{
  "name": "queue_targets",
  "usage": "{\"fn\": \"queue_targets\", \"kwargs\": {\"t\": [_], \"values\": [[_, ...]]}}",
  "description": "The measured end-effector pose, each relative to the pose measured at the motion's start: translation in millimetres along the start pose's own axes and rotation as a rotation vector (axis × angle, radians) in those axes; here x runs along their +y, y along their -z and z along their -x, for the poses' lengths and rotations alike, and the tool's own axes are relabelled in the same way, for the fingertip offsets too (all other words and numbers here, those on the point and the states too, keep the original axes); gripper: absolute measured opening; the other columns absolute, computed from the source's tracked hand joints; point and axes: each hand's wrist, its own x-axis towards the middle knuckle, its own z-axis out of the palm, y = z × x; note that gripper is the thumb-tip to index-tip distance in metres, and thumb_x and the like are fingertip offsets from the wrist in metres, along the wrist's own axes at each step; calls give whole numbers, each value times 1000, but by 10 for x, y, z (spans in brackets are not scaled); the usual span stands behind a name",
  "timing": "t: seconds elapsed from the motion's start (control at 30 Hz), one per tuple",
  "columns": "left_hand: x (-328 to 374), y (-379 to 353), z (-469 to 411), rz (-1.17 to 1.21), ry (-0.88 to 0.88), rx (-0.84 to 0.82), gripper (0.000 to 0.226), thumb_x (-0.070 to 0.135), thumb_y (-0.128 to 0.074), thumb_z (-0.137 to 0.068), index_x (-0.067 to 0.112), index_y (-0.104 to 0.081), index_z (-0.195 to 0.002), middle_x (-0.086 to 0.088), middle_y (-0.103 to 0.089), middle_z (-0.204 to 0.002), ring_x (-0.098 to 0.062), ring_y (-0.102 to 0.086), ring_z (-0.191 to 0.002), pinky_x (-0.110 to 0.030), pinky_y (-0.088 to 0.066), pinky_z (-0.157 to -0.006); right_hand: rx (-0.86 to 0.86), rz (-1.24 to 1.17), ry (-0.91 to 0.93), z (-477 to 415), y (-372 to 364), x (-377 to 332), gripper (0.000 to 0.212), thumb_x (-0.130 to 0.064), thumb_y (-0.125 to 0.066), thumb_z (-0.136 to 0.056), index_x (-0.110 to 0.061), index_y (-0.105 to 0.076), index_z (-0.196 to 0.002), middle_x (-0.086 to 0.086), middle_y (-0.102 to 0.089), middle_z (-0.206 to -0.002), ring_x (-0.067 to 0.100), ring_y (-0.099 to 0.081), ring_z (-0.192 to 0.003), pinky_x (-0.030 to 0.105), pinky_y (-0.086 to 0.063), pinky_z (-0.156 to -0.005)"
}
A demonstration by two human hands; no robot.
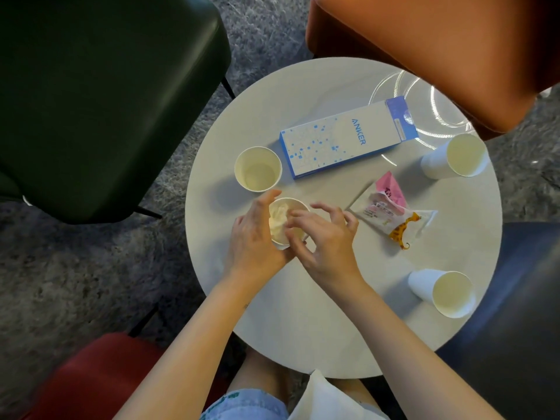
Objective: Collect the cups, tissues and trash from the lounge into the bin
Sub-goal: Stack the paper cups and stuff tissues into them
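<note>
My left hand (254, 237) grips a white paper cup (295, 204) on the round white table (318, 322). A crumpled tissue (277, 219) sits inside that cup. My right hand (321, 237) hovers over the cup's mouth with curled fingers, fingertips at the rim and the tissue. An empty cup (258, 168) stands upright just beyond. Two more cups lie tilted on the right: one far (454, 156), one near (442, 292). A pink and white snack wrapper (391, 213) lies right of my hands.
A white and blue Anker box (348, 136) lies across the table's far half. A dark green chair (100, 95), an orange chair (439, 40), a dark blue seat (521, 313) and a red seat (91, 377) ring the table. Grey carpet surrounds.
</note>
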Motion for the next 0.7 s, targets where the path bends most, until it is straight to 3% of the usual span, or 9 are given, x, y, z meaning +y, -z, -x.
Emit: {"fn": "queue_targets", "kwargs": {"t": [0.13,0.23,0.33,0.47,0.57,0.7], "values": [[31,-35,14,20,-14,1,80,11,-83,-57,8,-46,-127,8,-53,-105,-7,-44,-92,-32,-38,-77,-161,138,31,55,14,70,45,-40,-26,-91,-25,-68,-90,-12,-63,-109,23,-43,-121,36,-12,-92],[17,-92,50,42,-1,-20,78,7,-79,-59,13,-46,-129,12,-48,-106,-7,-47,-88,-27,-38,-77,-259,204,62,80,15,131,54,-45,-14,-90,-29,-65,-102,-12,-56,-120,21,-33,-127,37,-9,-97],[-10,-153,44,74,19,-20,83,18,-83,-60,19,-42,-132,13,-44,-114,4,-41,-89,-11,-31,-71,-121,103,58,124,106,154,39,-37,-30,-89,-22,-65,-101,-8,-61,-114,16,-39,-117,34,-14,-92],[-13,-272,51,119,62,0,92,20,-85,-58,35,-32,-132,16,-39,-117,5,-41,-98,-8,-28,-69,122,9,-62,212,282,342,35,-33,-42,-84,-14,-61,-107,-1,-62,-105,13,-41,-107,28,-20,-89],[-23,-396,108,85,81,-24,92,21,-84,-59,31,-33,-135,16,-37,-115,14,-33,-93,-5,-27,-70,200,-6,-144,311,426,547,39,-32,-45,-81,-12,-58,-112,1,-61,-109,14,-42,-108,25,-20,-90],[79,-547,157,85,59,-42,82,17,-84,-58,20,-44,-130,12,-39,-110,0,-41,-98,-4,-28,-75,268,39,-200,500,648,819,43,-32,-48,-78,-12,-55,-115,2,-59,-112,19,-45,-104,25,-21,-89]]}}
